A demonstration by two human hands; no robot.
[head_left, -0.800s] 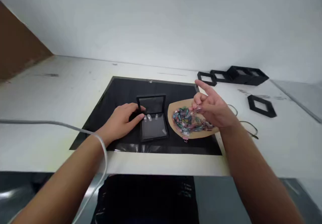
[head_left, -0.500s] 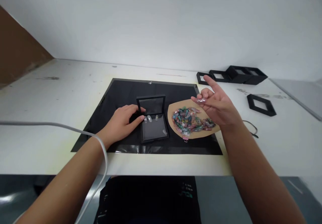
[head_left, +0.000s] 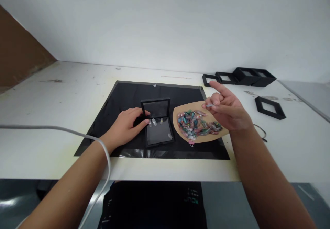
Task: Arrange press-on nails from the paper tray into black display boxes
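Note:
My left hand grips the left side of an open black display frame, thumb by its near half and fingertips at the raised half. Clear film spans both halves. Several pale false nails lie near the hinge, and one more lies at the lower right. Between thumb and fingertips, my right hand pinches a small pale false nail, seen nearly edge-on, with the index finger stretched out. Below that hand, a pile of colourful, shiny false nails rests on a tan board, partly covered by my wrist.
A black mat lies under the frame on the white table. Several black frames stand at the back right, with another frame lying nearer. A grey cable crosses over my left forearm. A pink clip sits at the board's near edge.
My right hand has shifted slightly right, and the false nail in it has turned to show a thinner edge. My left hand stays on the display frame.

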